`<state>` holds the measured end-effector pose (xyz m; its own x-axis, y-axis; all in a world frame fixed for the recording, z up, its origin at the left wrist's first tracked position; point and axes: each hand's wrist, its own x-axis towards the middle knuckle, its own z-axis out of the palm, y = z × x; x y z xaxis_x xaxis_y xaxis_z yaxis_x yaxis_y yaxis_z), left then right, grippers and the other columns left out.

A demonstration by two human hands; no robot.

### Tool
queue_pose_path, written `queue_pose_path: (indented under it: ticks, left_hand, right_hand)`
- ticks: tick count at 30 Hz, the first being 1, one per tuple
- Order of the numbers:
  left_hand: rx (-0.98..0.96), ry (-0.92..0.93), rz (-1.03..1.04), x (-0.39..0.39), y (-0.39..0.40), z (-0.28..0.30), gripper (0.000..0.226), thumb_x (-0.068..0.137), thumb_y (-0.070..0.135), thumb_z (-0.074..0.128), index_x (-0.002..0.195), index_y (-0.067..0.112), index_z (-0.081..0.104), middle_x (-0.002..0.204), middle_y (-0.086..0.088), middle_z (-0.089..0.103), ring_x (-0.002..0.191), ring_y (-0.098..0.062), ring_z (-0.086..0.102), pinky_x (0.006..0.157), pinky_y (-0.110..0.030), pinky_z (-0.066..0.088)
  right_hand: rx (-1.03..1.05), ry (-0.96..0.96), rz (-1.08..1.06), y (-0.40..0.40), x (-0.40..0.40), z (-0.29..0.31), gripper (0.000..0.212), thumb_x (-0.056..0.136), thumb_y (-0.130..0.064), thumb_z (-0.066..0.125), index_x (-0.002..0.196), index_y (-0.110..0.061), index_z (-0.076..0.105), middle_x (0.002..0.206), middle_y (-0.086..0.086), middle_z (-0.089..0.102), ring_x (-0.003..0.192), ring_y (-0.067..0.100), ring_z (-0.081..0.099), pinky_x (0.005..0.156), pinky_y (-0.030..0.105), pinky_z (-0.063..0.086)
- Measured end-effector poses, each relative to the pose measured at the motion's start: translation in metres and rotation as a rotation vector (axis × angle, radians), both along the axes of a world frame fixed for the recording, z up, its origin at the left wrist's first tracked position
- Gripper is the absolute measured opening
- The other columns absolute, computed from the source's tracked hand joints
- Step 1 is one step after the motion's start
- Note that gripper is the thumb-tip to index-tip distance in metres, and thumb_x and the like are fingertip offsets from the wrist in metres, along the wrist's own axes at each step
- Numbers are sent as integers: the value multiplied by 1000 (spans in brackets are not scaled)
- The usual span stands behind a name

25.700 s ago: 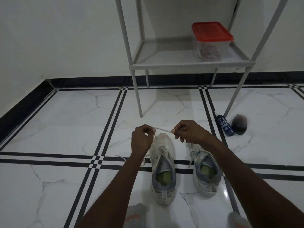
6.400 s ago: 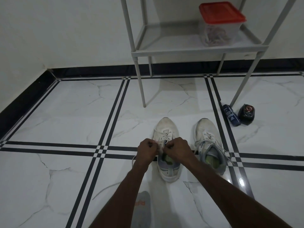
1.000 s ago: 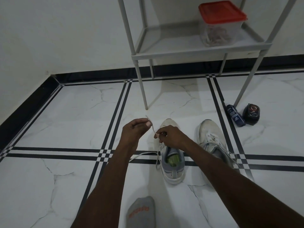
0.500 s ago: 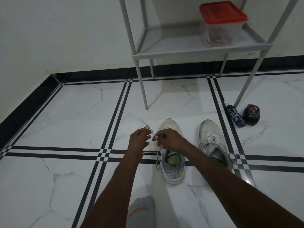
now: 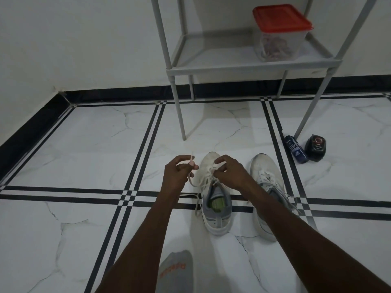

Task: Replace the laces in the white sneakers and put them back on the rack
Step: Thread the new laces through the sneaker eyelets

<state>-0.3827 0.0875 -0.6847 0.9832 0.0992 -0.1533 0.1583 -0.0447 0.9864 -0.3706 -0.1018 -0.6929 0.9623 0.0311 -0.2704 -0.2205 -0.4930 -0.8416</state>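
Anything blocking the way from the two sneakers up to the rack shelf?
Nothing visible on the floor between the left sneaker, the right sneaker and the rack. On the shelf, a red-lidded container takes the right side; the left part looks free. Both hands, left hand and right hand, are busy with the lace.

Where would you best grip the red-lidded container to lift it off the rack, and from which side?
Take the container by its clear side walls just below the red lid, coming from the open front of the rack. The lid overhangs the walls, giving fingers a lip to catch. A rack post stands close at its right, so that side looks cramped. Both hands are busy with a lace now.
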Motion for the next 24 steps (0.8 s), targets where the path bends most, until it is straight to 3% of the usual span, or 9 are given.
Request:
queue_pose_path:
  ticks: [2,7,13,18,21,24]
  left_hand:
    - [73,2,-49,-2,-3,-2,14,96,18,67,106,9,72,87,-11,77,62,-12,65,54,-18,45]
    - [199,6,-81,-3,-12,-7,10,91,20,72,93,11,75,85,-4,77,57,-14,66,56,-21,45]
    - [368,-69,-150,-5,-21,-14,9,86,30,78,87,22,80,78,4,75,62,-6,64,66,-20,51]
    - [534,-100,-199,-7,-28,-21,7,87,23,75,89,19,81,83,5,77,67,4,66,65,-7,47]
    - [600,-112,-254,-10,-33,-29,7,85,26,77,86,20,80,83,6,78,75,0,69,75,-19,55]
    - [666,-109,-274,-12,-39,-32,6,86,26,74,86,23,78,83,9,76,81,-6,70,80,-33,58]
  right_hand:
    - [-65,0,-20,-11,-4,0,27,83,-23,71,107,-19,61,92,1,71,87,18,65,74,25,45]
    - [-291,66,158,-20,-19,-7,29,78,-28,76,103,-18,68,97,2,69,89,16,64,75,24,49]
    - [-325,-108,108,-14,-31,-18,18,80,-20,70,96,-13,76,95,7,75,93,24,69,84,36,56]
    - [-257,-138,63,-18,-32,-19,21,88,-26,69,90,-9,80,86,8,77,81,20,70,77,34,57]
    - [-205,-75,36,-21,-30,-20,22,89,-27,69,89,-7,80,82,9,76,76,19,71,74,32,58]
    - [-65,43,-35,-25,-26,-24,14,85,-16,70,83,-6,79,76,13,75,71,26,74,73,42,63]
